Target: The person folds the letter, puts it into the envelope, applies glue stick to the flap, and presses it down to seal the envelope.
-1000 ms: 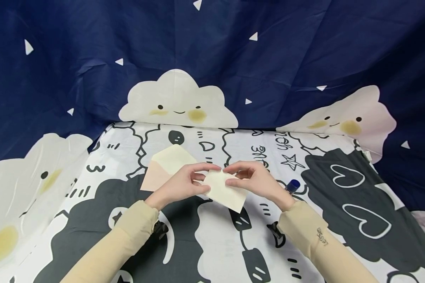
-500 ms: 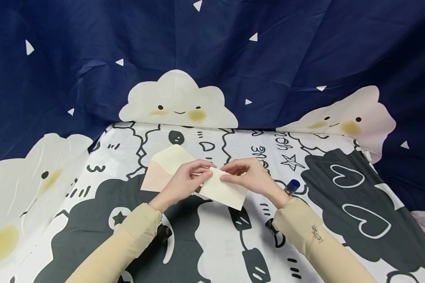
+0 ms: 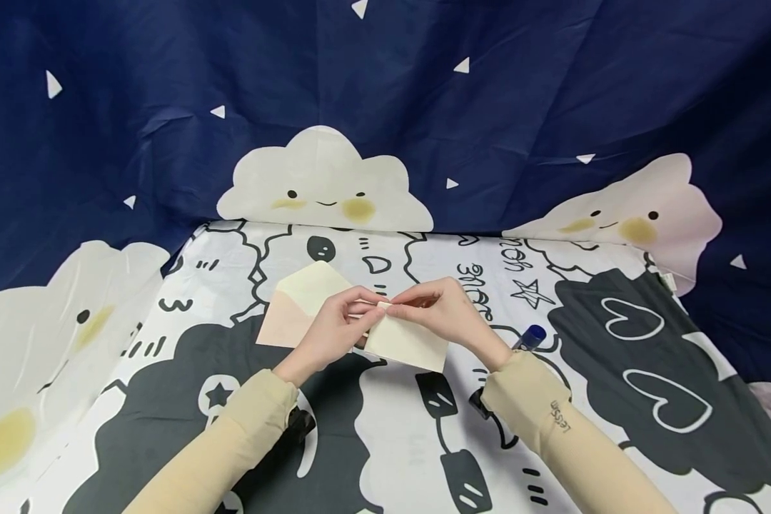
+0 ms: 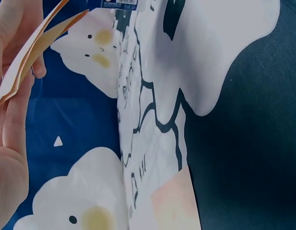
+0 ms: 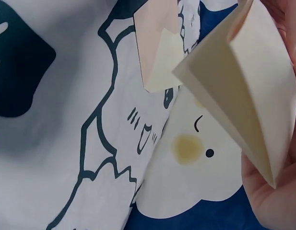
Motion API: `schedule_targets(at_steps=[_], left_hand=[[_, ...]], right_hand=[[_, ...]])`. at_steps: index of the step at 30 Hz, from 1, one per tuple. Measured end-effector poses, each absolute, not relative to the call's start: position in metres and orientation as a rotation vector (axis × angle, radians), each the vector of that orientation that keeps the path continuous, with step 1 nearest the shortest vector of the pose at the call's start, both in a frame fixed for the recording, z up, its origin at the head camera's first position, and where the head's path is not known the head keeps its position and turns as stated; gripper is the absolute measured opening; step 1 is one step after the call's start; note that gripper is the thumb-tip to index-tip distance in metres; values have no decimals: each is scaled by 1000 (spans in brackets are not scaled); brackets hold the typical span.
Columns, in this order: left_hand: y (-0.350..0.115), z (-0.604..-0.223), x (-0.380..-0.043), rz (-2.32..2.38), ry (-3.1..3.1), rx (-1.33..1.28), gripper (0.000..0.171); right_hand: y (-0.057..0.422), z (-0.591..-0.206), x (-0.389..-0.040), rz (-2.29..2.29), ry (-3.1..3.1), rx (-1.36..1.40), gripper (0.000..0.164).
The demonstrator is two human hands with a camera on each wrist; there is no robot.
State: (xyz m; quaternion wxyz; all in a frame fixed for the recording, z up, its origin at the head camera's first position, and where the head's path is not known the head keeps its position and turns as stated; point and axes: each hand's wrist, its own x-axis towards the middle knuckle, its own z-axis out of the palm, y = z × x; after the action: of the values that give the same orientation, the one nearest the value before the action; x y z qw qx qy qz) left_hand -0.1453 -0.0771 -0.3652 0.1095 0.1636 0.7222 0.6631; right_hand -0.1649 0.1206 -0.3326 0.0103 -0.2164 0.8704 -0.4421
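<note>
Both hands [image 3: 335, 325] [image 3: 448, 312] pinch the folded cream paper [image 3: 411, 344] — between them, by its upper corner.

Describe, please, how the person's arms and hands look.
The long beige fabric left sleeve and matching right sleeve look loose; the right one bears small dark lettering. A small black object shows by the left cuff, and another by the right. The left hand and right hand are bare, without gloves.

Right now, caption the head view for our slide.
Left fingers and right fingers pinch folded cream paper near an open envelope on patterned cloth.
</note>
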Motion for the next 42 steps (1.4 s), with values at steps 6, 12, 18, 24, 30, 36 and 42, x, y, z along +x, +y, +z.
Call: schedule_targets(at_steps=[6,12,18,24,30,36,42], left_hand=[[-77,-366,-146,1976,2152,475,23],[-78,-365,-146,1976,2152,480,21],[-78,-365,-147,1987,2188,482,22],[-80,-362,-146,1983,2192,455,24],[-82,-361,-147,1984,2207,448,24],[-84,-362,-147,2033,2162,444,24],[-88,-361,-146,2060,2143,461,24]], right_hand=[[120,-332,-167,-1443,2669,-712,13],[120,-329,-167,-1429,2683,-727,10],[118,-328,-166,-1430,2742,-705,11],[122,-332,-165,-1459,2709,-609,14],[121,-332,-164,-1473,2745,-637,13],[119,-333,-162,-1498,2770,-584,15],[124,-335,-163,-1502,2761,-590,16]])
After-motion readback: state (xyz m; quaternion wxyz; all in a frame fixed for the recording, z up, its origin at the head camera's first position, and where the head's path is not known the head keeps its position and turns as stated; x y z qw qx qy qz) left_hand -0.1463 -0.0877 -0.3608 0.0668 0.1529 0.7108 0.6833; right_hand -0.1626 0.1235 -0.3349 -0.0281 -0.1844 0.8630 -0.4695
